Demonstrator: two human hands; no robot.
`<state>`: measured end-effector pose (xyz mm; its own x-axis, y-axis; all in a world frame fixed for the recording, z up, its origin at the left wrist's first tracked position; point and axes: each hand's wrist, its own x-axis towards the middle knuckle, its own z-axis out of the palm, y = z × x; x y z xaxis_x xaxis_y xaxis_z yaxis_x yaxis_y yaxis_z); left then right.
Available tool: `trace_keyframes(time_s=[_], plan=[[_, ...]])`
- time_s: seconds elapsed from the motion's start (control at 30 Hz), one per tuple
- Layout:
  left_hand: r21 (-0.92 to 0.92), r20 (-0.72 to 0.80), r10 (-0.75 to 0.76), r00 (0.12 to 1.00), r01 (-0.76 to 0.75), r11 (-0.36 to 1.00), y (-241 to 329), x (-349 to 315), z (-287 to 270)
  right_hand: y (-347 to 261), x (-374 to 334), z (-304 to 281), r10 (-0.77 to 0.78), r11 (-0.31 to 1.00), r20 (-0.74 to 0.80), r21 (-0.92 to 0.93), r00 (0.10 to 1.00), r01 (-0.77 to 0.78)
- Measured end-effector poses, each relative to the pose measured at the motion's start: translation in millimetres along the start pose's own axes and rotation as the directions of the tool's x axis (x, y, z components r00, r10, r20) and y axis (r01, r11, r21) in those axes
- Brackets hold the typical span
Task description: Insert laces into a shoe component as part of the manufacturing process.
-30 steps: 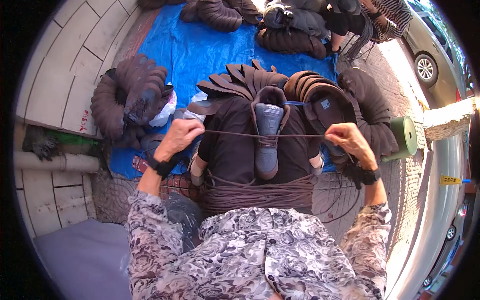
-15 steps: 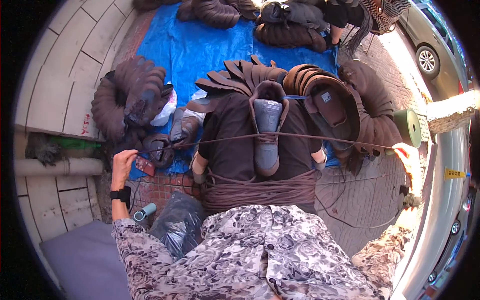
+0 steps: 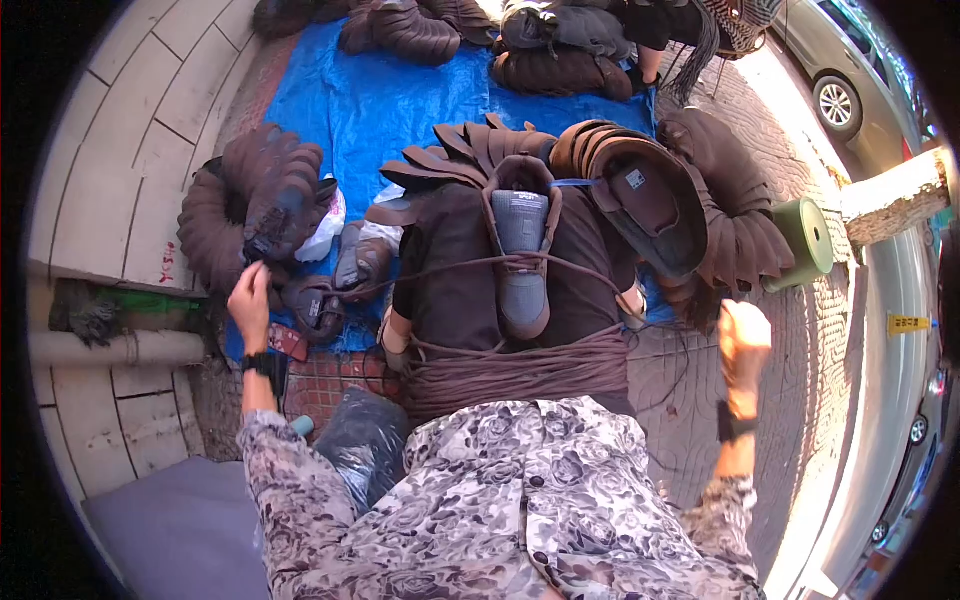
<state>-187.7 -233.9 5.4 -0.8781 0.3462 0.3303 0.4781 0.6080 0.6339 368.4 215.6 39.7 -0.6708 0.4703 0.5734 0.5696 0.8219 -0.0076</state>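
A brown shoe (image 3: 522, 245) with a grey tongue and toe lies between my thighs, toe toward me. A brown shoelace (image 3: 430, 267) passes through its lowest eyelets and runs loosely out to both sides. My left hand (image 3: 250, 305) is raised at the left with its fingers pinched together, beside a coiled stack of brown shoe parts (image 3: 245, 205). On the right, my right hand (image 3: 745, 340) is closed in a fist above the paving. What either hand holds, if anything, cannot be made out. A thick bundle of brown laces (image 3: 515, 375) lies across my lap.
Stacked shoe uppers (image 3: 640, 200) lie beyond my knees on a blue tarp (image 3: 390, 110). A green roll (image 3: 803, 245) stands at the right. A dark plastic bag (image 3: 365, 440) is at my left side. Another person's leg (image 3: 650, 65) shows at the far right; cars are parked beyond.
The lace was stretched taut between my two hands; now it hangs slack. My right hand has moved inward and down, and my left hand slightly upward.
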Motion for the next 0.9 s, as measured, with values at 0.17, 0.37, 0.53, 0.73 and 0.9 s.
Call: trace_keyframes(time_s=[0.17, 0.37, 0.53, 0.73, 0.9], plan=[[-0.707, 0.272, -0.056, 0.961, 0.238, 0.666, 138.9, 22.7, 97.2, -126.6, 88.0, 73.3, 0.086, 0.566, 0.463, 0.706, 0.882, -0.426], [-0.716, 0.558, 0.202, 0.805, 0.344, 0.607, 221.6, -5.3, 154.3, -152.4, 111.6, 104.8, -0.098, 0.585, 0.574, 0.694, 0.813, -0.419], [-0.672, 0.709, 0.307, 0.635, 0.475, 0.568, 260.5, -25.0, 174.2, -147.8, 105.9, 107.2, 0.028, 0.447, 0.628, 0.688, 0.778, -0.571], [-0.693, 0.664, 0.324, 0.674, 0.392, 0.604, 283.1, -45.3, 191.9, -149.4, 104.4, 115.9, -0.044, 0.408, 0.615, 0.73, 0.787, -0.548], [-0.554, 0.68, 0.297, 0.671, 0.204, 0.807, 292.3, -52.7, 193.9, -158.4, 108.3, 109.6, -0.039, 0.688, 0.569, 0.612, 0.822, -0.391]])
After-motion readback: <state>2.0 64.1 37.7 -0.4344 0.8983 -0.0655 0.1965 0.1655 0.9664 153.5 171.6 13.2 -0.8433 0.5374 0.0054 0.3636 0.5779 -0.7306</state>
